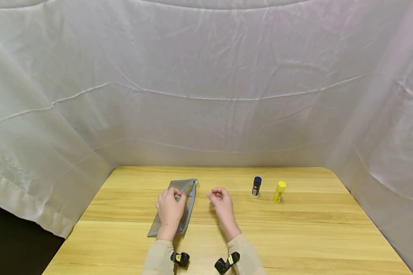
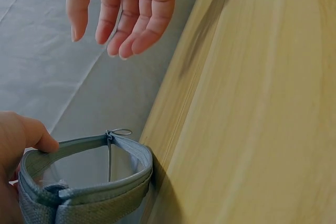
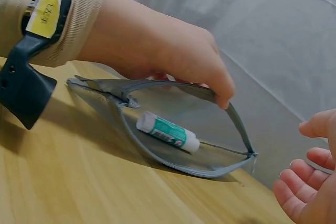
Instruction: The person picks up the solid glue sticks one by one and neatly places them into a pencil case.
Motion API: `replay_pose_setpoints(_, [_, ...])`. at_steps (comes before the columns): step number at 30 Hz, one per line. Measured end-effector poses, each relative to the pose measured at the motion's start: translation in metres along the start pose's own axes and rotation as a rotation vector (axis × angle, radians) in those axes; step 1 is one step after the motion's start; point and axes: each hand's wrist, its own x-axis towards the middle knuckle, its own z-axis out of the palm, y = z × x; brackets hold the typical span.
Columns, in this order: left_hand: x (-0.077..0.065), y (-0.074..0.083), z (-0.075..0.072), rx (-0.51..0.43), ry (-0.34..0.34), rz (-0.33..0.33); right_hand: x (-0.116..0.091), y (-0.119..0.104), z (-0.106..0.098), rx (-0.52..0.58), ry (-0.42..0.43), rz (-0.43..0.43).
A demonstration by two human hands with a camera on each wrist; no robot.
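Observation:
My left hand (image 1: 171, 209) pinches the upper edge of a grey zippered pouch (image 3: 142, 148) and holds its mouth apart. Inside the pouch lies a white glue stick with a green label (image 3: 169, 132), plain in the right wrist view. The zipper pull (image 2: 121, 131) hangs at the far end of the opening. Just right of the pouch my right hand (image 1: 223, 206) is raised over the table, its fingers loosely bent with nothing between them.
To the right of my hands, a glue stick with a dark blue cap (image 1: 256, 186) and a yellow glue stick (image 1: 279, 191) stand upright on the wooden table (image 1: 313, 229). A pale grey curtain (image 1: 227, 126) hangs along the back and sides.

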Motion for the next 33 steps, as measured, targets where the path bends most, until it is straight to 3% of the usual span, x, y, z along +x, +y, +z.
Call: replay_pose_setpoints(33, [0.001,0.0,0.0,0.003,0.007,-0.002,0.01,-0.016,-0.041,-0.26,0.231,-0.199])
